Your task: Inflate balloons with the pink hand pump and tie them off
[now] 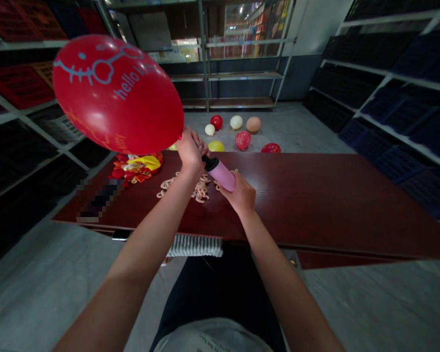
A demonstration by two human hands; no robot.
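A large inflated red balloon (117, 98) with pale blue print and the words "hello k…" fills the upper left. Closed round its neck is my left hand (191, 149), which hides the nozzle end of a balloon pump. The pump (223, 175) has a pink barrel and a black collar, and it slants down to the right. My right hand (242, 196) is wrapped round the lower part of the pink barrel. Below my hands, several beige curled rubber pieces (201, 189) lie on the dark red table (300, 200).
Flat uninflated balloons (141, 166) form a pile at the table's left, beside a blurred dark object (101, 198). Beyond the table, several inflated balloons (243, 140) rest on the floor. Shelves of crates (399, 107) flank both sides; a metal rack (242, 76) stands behind.
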